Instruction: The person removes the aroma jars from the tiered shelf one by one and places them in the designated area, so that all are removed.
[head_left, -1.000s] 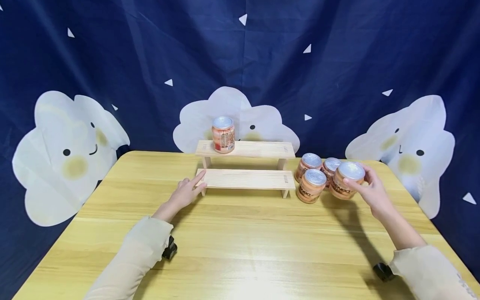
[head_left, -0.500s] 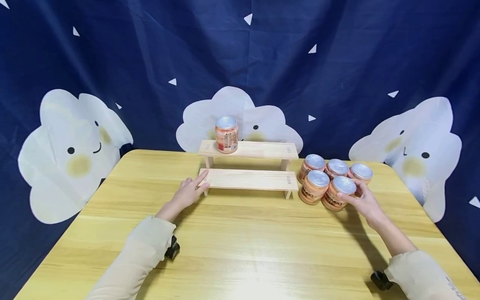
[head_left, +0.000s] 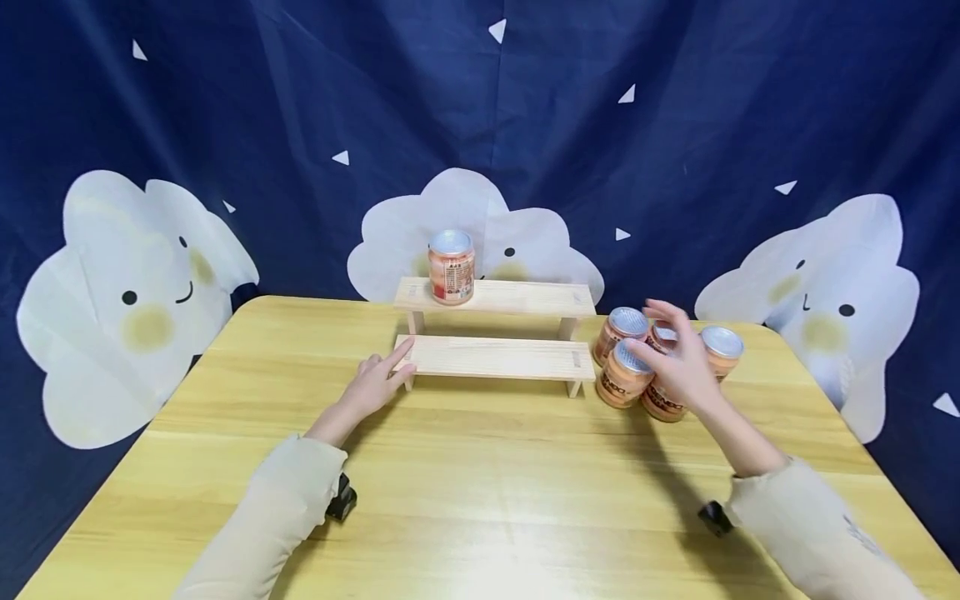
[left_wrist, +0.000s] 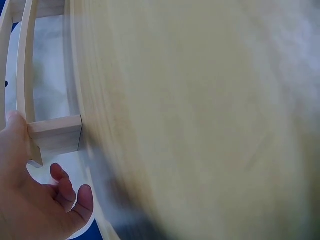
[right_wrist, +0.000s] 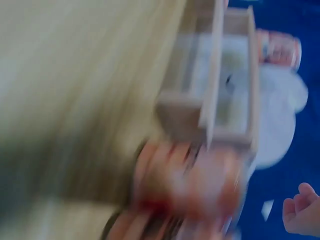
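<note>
A two-tier wooden shelf (head_left: 495, 358) stands at the table's back. My left hand (head_left: 367, 387) pinches the left end of its lower board, index finger on top and thumb at the front edge; in the left wrist view the other fingers (left_wrist: 65, 192) curl below. One peach-coloured can (head_left: 452, 271) with a silver lid is on the upper board, toward the left. My right hand (head_left: 686, 367) is over the cluster of matching cans at right, fingers spread, thumb overlapping the lid of the front-left can (head_left: 622, 383). The front-right can (head_left: 662, 406) is partly hidden beneath this hand.
At the back of the cluster, one can (head_left: 618, 329) is close to the shelf's right end; another can (head_left: 723, 350) stands at far right. A wooden table (head_left: 465, 483) extends toward me. Behind it hangs a blue curtain (head_left: 555, 150) with clouds.
My right hand set a can down at the cluster's front right, let go, and moved up and left over the other cans. My left hand stays at the shelf.
</note>
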